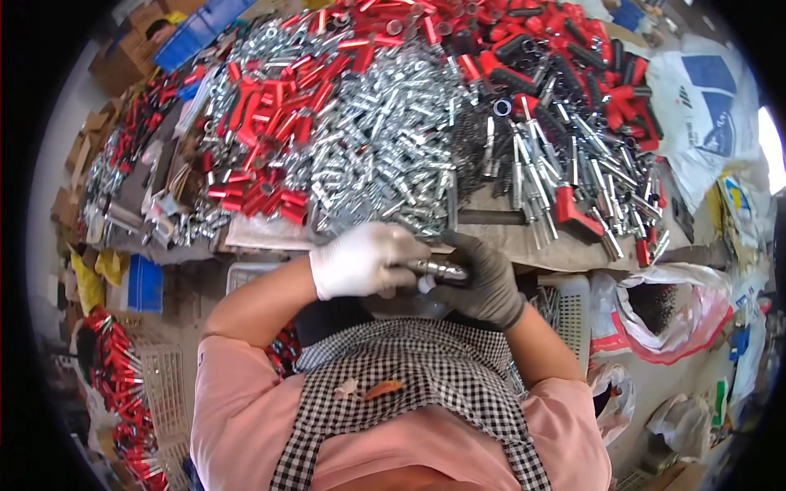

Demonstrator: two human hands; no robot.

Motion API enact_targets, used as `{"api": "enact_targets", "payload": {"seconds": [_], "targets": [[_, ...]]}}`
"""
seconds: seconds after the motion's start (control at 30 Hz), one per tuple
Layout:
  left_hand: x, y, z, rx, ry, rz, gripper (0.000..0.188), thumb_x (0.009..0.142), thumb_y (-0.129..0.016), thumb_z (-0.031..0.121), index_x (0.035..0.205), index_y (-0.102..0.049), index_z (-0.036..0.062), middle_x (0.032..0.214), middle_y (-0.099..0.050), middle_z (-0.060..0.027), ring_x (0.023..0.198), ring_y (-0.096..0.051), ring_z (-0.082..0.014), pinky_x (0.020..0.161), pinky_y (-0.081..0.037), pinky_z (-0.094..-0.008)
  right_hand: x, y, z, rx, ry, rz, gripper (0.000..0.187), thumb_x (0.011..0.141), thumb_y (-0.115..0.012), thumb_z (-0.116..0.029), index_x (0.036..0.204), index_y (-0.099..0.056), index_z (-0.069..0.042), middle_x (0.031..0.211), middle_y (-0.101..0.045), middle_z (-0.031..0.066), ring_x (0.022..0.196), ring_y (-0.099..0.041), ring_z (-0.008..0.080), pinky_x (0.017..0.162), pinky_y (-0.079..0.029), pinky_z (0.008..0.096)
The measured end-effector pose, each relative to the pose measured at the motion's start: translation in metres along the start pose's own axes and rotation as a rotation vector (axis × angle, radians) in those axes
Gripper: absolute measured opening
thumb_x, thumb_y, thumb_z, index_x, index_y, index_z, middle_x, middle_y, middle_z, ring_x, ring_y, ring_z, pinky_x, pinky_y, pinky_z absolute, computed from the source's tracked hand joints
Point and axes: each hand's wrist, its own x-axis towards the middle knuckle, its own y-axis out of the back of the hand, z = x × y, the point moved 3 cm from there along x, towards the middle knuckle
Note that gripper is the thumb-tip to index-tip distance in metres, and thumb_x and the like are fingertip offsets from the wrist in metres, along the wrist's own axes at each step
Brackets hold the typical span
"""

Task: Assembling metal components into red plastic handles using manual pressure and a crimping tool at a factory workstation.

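In front of my apron, both gloved hands meet over a short shiny metal cylinder (pixel 440 269). My left hand (pixel 364 260), in a white glove, pinches its left end with closed fingers. My right hand (pixel 485 282), in a dark grey glove, wraps round the right end, partly hiding it. Just beyond my hands lies a heap of small silvery metal parts (pixel 385 123). Right of that heap are dark springs (pixel 471 147) and longer metal rods (pixel 532 176). One red handle (pixel 573 214) lies near the table's front edge.
Red sleeves (pixel 282 123) pile up left of the heap, and red-and-black handles (pixel 565 65) at the far right. An open white sack (pixel 671 315) stands at the right. A crate (pixel 160 385) beside red parts is at lower left. A blue bin (pixel 196 37) tilts at far left.
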Motion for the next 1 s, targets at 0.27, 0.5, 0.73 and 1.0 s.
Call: {"api": "enact_targets", "payload": {"seconds": [0.27, 0.5, 0.73, 1.0], "targets": [[0.051, -0.003, -0.002, 0.259, -0.051, -0.201, 0.031, 0.076, -0.072, 0.02, 0.104, -0.069, 0.0061, 0.086, -0.065, -0.0139, 0.078, -0.065, -0.0332, 0.069, -0.052, -0.0423, -0.011, 0.006, 0.065, 0.293, -0.23, 0.003, 0.053, 0.082, -0.08, -0.016, 0.128, -0.059, 0.0, 0.109, -0.069, 0.01, 0.102, -0.065, 0.0164, 0.084, -0.055, 0.0319], [0.243, 0.014, 0.003, 0.023, 0.15, -0.127, 0.071, 0.085, -0.063, 0.053, 0.125, -0.058, -0.0049, 0.111, -0.065, -0.0277, 0.107, -0.064, -0.0352, 0.095, -0.049, -0.0423, 0.004, 0.033, 0.087, 0.151, -0.179, 0.206, 0.035, 0.085, -0.073, -0.019, 0.114, -0.066, 0.0, 0.09, -0.071, 0.0134, 0.082, -0.068, 0.0194, 0.075, -0.054, 0.0321], [0.403, -0.115, -0.054, 0.251, 0.519, 0.078, 0.057, 0.092, -0.055, 0.031, 0.13, -0.045, -0.0098, 0.111, -0.067, -0.0254, 0.1, -0.068, -0.0362, 0.085, -0.054, -0.0452, 0.012, 0.025, 0.096, -0.096, -0.088, 0.201, 0.051, 0.078, -0.073, -0.025, 0.122, -0.062, -0.001, 0.119, -0.066, 0.0202, 0.112, -0.061, 0.0363, 0.099, -0.045, 0.0428], [0.379, -0.051, -0.04, -0.168, 0.511, 0.068, 0.054, 0.077, -0.064, 0.033, 0.115, -0.065, -0.0047, 0.114, -0.067, -0.0219, 0.1, -0.067, -0.0355, 0.087, -0.053, -0.0391, 0.007, 0.028, 0.085, -0.219, -0.177, 0.13, 0.045, 0.084, -0.074, -0.023, 0.12, -0.063, -0.001, 0.108, -0.07, 0.0129, 0.098, -0.067, 0.0287, 0.088, -0.052, 0.0384]]}}
